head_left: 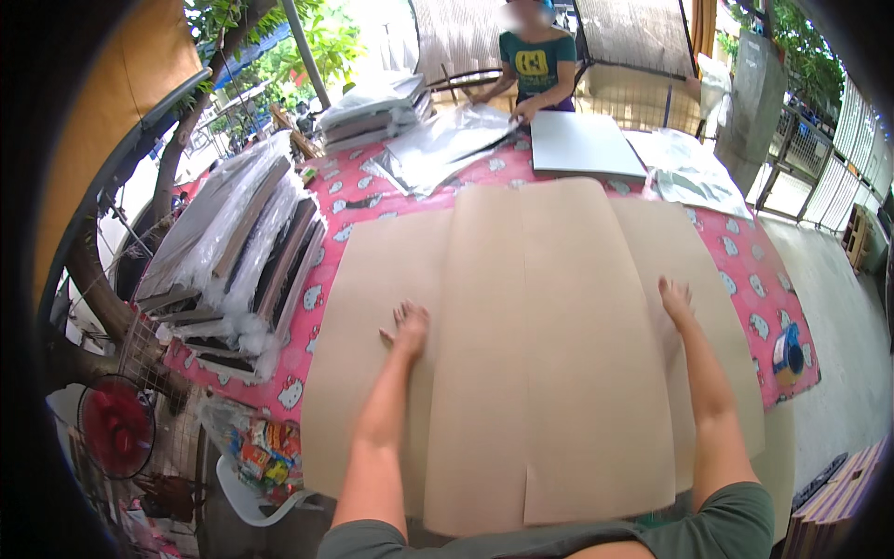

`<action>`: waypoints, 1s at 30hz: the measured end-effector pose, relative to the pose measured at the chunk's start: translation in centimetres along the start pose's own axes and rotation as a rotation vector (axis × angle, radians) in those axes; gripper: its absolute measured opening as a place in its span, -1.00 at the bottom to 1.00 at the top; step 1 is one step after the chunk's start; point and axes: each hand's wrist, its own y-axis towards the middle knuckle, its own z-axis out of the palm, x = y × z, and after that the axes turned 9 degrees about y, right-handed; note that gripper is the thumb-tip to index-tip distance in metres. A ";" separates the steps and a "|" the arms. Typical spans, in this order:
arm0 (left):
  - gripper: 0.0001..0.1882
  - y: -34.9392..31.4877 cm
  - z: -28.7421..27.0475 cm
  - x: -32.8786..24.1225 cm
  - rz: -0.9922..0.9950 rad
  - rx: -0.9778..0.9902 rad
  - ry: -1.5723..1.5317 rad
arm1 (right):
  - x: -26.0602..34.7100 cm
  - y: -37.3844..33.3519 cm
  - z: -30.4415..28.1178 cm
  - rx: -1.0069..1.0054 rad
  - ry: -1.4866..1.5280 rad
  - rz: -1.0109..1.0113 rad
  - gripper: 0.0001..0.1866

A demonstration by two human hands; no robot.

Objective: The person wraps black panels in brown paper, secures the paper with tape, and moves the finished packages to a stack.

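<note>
A large brown cardboard sheet (549, 354) lies before me, its raised middle panel running from near to far, with a slit at the near edge. On either side, a flatter brown cardboard part (372, 270) spreads out beneath it. My left hand (407, 326) is over the left part, close to the middle panel's edge, fingers spread and holding nothing. Over the right part, my right hand (677, 300) has its fingers stretched out beside the panel's right edge, also holding nothing. Whether either palm presses on the cardboard is hard to tell.
A pink patterned tablecloth (745, 289) covers the table. Plastic-wrapped flat panels (251, 233) are stacked at left. Across the table, a person (540, 65) handles clear plastic sheeting (447, 140) near a white panel (582, 144). A blue tape dispenser (788, 354) sits near the right edge.
</note>
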 end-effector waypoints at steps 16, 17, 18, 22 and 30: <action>-0.34 -6.1 -0.8 -10.9 -0.137 -0.002 -1.404 | 7.3 10.8 5.3 0.084 0.300 -0.111 -0.61; -0.34 -7.0 0.1 -12.3 -0.141 -0.105 -1.333 | 7.6 12.0 5.3 0.054 0.156 -0.183 -0.62; -0.35 -8.5 0.4 -13.3 -0.196 -0.122 -1.278 | 7.6 12.4 6.1 0.060 0.070 -0.221 -0.61; -0.35 -14.5 0.3 -17.9 -0.263 -0.159 -0.447 | 8.5 10.8 10.2 -0.030 -0.246 -0.342 -0.55; -0.31 -8.0 -6.1 -12.7 0.414 0.233 -0.036 | 13.7 -11.3 10.8 0.415 -0.509 -0.784 0.11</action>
